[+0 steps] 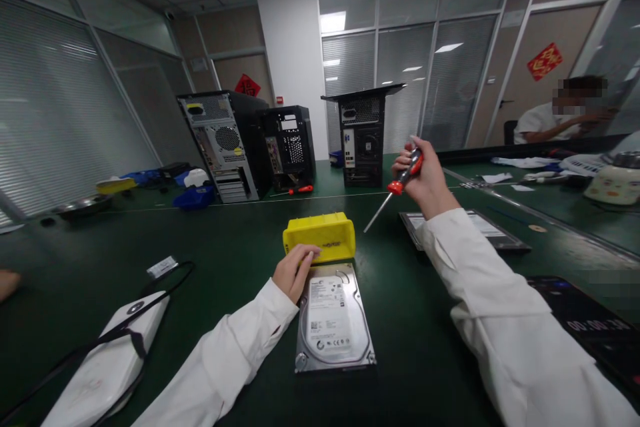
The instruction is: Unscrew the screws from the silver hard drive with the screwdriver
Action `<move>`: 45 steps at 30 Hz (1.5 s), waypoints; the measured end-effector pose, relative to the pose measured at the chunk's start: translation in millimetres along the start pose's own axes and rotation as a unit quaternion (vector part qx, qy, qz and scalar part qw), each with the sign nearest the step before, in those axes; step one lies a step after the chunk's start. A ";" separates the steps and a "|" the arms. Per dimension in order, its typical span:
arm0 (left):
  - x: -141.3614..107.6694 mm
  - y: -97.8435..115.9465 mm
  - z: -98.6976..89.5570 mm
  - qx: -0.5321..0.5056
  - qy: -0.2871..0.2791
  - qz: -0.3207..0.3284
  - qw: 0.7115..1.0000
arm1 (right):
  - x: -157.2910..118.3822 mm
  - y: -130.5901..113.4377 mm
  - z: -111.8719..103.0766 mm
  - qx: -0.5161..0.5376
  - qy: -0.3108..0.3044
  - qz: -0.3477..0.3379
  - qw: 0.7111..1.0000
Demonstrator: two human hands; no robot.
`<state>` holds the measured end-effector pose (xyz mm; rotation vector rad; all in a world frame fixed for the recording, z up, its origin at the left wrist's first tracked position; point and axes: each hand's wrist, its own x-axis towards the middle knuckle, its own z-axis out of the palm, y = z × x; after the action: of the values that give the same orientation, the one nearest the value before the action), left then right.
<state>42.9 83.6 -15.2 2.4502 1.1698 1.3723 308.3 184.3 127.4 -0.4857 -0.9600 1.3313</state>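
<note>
My right hand is raised above the table with its fingers wrapped round the red and black handle of a screwdriver. The shaft slants down to the left, its tip in the air right of the yellow bin. My left hand is at the front of the small yellow plastic bin, over the far left corner of a hard drive. Its thumb and fingers are drawn together; anything between them is too small to make out. The hard drive lies flat, its white label up, right before me.
Several computer cases, one a black tower, stand at the back. A laptop-like flat device lies under my right forearm. A white strapped device is left, a phone timer right. Another person sits far right; someone's hand shows left.
</note>
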 end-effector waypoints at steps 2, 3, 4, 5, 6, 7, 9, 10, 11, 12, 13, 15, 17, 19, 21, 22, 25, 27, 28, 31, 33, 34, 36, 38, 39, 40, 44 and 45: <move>0.7 -4.3 0.7 0.003 -0.004 -0.009 1.000 | 0.7 -2.4 -19.2 -0.054 0.017 0.065 0.996; 1.0 -6.1 1.0 0.005 -0.004 -0.013 1.000 | 0.0 0.3 -26.6 -0.090 0.022 0.108 0.990; 1.2 -7.8 1.4 0.007 -0.006 -0.016 1.000 | -1.0 5.4 -32.2 -0.129 0.025 0.155 0.979; 1.3 -9.2 1.9 0.009 -0.008 -0.019 1.000 | -2.4 12.4 -35.9 -0.168 0.028 0.196 0.966; 1.4 -10.6 2.5 0.012 -0.010 -0.021 1.000 | -3.8 20.7 -37.8 -0.207 0.031 0.231 0.950; 1.4 -12.0 2.9 0.015 -0.012 -0.022 1.000 | -5.2 30.0 -38.1 -0.245 0.030 0.259 0.934; 1.3 -15.0 3.6 0.021 -0.018 -0.024 0.999 | -7.8 49.2 -35.4 -0.318 0.019 0.297 0.900; 1.2 -16.7 3.8 0.025 -0.020 -0.024 0.999 | -8.8 58.6 -33.2 -0.354 0.009 0.307 0.884; 1.1 -18.5 3.9 0.028 -0.023 -0.024 0.999 | -9.5 67.5 -31.1 -0.389 0.000 0.312 0.867; 0.8 -20.3 4.0 0.031 -0.025 -0.023 0.999 | -10.1 75.9 -29.5 -0.425 -0.004 0.309 0.851; 0.6 -22.1 4.2 0.034 -0.027 -0.023 0.999 | -10.5 83.7 -28.5 -0.460 -0.007 0.302 0.835; -0.2 -25.6 4.9 0.040 -0.031 -0.020 0.999 | -10.8 97.0 -28.9 -0.532 -0.005 0.275 0.801; -1.4 -28.6 6.1 0.047 -0.035 -0.018 0.998 | -11.3 107.2 -31.9 -0.595 -0.008 0.240 0.767; -2.7 -31.2 7.6 0.056 -0.037 -0.017 0.998 | -12.8 114.3 -35.9 -0.643 -0.020 0.209 0.736; -3.9 -33.2 8.7 0.067 -0.038 -0.020 0.997 | -15.1 118.4 -38.7 -0.676 -0.039 0.186 0.711; -4.3 -33.9 9.0 0.072 -0.039 -0.022 0.996 | -16.2 119.0 -38.9 -0.689 -0.049 0.176 0.701; -4.8 -34.5 8.6 0.086 -0.045 -0.031 0.995 | -16.4 111.1 -32.2 -0.720 -0.074 0.138 0.676; -4.8 -33.9 7.9 0.091 -0.050 -0.036 0.994 | -14.3 95.0 -20.5 -0.737 -0.082 0.104 0.663; -4.8 -33.6 7.6 0.093 -0.051 -0.038 0.994 | -13.5 84.2 -12.6 -0.745 -0.084 0.085 0.657; -4.8 -33.3 7.1 0.095 -0.049 -0.047 0.993 | -18.6 52.1 16.6 -0.759 -0.123 0.054 0.638; -4.8 -33.7 6.7 0.096 -0.044 -0.052 0.993 | -31.4 43.5 36.4 -0.758 -0.194 0.059 0.620; -4.7 -34.0 6.5 0.097 -0.041 -0.054 0.993 | -40.2 45.6 45.2 -0.757 -0.231 0.066 0.608; -4.7 -34.8 5.6 0.098 -0.037 -0.055 0.993 | -59.5 61.6 58.5 -0.762 -0.280 0.064 0.581; -5.0 -35.8 4.4 0.098 -0.036 -0.052 0.993 | -76.1 86.3 65.7 -0.776 -0.301 0.044 0.552; -5.3 -36.5 3.8 0.098 -0.037 -0.050 0.993 | -82.0 98.6 67.1 -0.783 -0.305 0.024 0.542; -5.6 -37.3 3.2 0.098 -0.038 -0.047 0.993 | -86.0 109.5 67.4 -0.786 -0.312 0.005 0.533; -6.7 -41.1 1.5 0.095 -0.043 -0.040 0.994 | -87.5 132.2 60.1 -0.796 -0.318 -0.053 0.513; -6.9 -42.0 1.3 0.093 -0.045 -0.038 0.994 | -86.4 134.0 57.3 -0.799 -0.314 -0.060 0.510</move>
<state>17.8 108.7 -38.5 2.5291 1.4121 1.1684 187.4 118.9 28.4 -1.2753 -2.7277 -0.0332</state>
